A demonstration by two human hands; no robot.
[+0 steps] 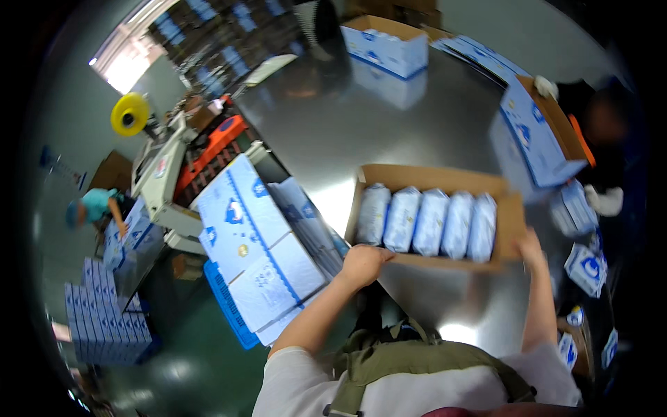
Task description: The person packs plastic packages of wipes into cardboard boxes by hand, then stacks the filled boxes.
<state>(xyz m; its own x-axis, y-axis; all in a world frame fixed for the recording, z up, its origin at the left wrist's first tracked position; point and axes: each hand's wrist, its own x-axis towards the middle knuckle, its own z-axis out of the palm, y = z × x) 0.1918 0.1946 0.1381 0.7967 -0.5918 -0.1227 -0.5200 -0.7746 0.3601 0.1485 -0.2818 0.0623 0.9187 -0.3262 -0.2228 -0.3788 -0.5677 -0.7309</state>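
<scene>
1. Bare metal tabletop (326,132), shiny and reflective, spreads beneath the work, with green floor (187,379) to its left
2. On its near part sits the open carton (434,175), brown inside, between the person's two hands
3. Five wrapped packs (431,222), pale blue and white, stand in a row inside it
4. Left hand (366,266) is curled at the near left corner, pinching the carton's edge
5. Right hand (529,249) is against the right end; its fingers are blurred, so I cannot tell how tightly they close
6. Just left, printed blue-and-white cardboard (243,215) lies stacked above a blue plastic base (219,306)
7. Farther out, a second carton (396,52) rests at the far edge, and a co-worker's white glove (604,200) shows at right
</scene>
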